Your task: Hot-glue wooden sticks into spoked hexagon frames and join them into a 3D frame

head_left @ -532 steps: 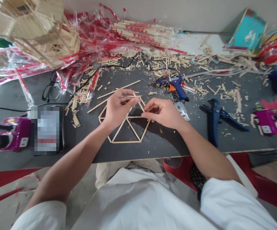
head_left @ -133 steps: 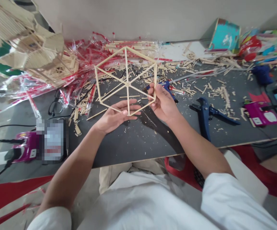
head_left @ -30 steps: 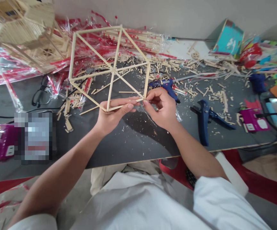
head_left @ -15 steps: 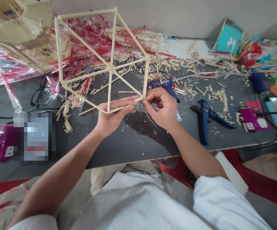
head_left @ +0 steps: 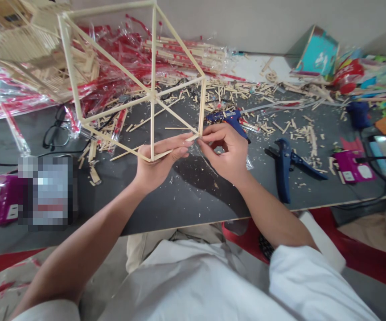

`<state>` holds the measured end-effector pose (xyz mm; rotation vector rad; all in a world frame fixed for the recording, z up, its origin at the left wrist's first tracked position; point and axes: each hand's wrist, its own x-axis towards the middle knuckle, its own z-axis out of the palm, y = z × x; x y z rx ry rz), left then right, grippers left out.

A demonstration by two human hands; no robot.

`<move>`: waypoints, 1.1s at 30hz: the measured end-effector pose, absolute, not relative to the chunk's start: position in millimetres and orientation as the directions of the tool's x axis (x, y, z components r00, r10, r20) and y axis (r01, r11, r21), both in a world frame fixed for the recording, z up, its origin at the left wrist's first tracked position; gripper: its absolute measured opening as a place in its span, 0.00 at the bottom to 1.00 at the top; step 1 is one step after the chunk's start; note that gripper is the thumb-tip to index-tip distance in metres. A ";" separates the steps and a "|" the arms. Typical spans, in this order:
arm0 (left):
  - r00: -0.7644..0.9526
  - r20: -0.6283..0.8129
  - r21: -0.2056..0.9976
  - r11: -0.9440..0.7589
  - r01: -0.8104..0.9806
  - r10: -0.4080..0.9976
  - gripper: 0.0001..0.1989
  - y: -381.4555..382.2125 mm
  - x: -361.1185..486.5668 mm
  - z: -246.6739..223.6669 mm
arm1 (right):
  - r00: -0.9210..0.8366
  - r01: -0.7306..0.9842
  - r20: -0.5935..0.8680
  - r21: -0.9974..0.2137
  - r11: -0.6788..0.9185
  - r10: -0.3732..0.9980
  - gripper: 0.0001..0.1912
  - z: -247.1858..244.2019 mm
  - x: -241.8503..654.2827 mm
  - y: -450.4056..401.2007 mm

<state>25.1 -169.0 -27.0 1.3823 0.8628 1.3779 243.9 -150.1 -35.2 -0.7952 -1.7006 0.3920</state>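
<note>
A hexagonal frame of pale wooden sticks, with spokes meeting at its middle, is held up tilted over the dark table. My left hand is closed around its lowest stick, thumb on the near side and fingers behind. At the frame's lower right corner, my right hand pinches the stick joint between thumb and forefinger. Just behind the right hand lies a blue glue gun, partly covered by it. A blue-handled cutter rests to the right of that hand.
Stick offcuts litter the back of the table. Red-and-clear wrapped stick bundles are heaped behind. A larger wooden stick model stands at back left, glasses below it. Purple boxes and a cable lie at right.
The far upper left side of the stick frame has swung left and up, nearer to me. Both hands keep almost the same place and grip.
</note>
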 end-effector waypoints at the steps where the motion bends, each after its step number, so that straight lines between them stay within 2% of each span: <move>1: 0.111 0.305 0.946 -0.289 -0.145 0.946 0.11 -168.8 24.8 -27.8 | -0.108 0.306 0.719 -0.633 0.711 0.686 0.04 -35.0 243.9 -150.1; 6: 0.108 0.284 0.957 -0.275 -0.090 0.953 0.12 -168.7 24.3 -30.0 | -0.099 0.334 0.684 -0.661 0.672 0.723 0.08 -34.8 244.5 -150.2; 13: 0.109 0.279 0.956 -0.265 -0.129 0.954 0.11 -169.3 26.4 -28.2 | -0.119 0.308 0.716 -0.631 0.712 0.687 0.04 -32.5 244.8 -150.1; 18: 0.111 0.251 0.964 -0.238 -0.121 0.962 0.13 -169.4 27.3 -26.7 | -0.122 0.322 0.714 -0.629 0.708 0.689 0.05 -31.0 244.8 -150.9; 24: 0.123 0.272 0.954 -0.250 -0.166 0.954 0.10 -170.1 28.5 -25.2 | -0.118 0.296 0.717 -0.635 0.713 0.687 0.06 -31.2 244.8 -150.8; 33: 0.098 0.211 0.967 -0.192 -0.169 0.973 0.14 -170.1 30.1 -24.7 | -0.119 0.305 0.683 -0.665 0.682 0.720 0.07 -33.5 245.3 -150.6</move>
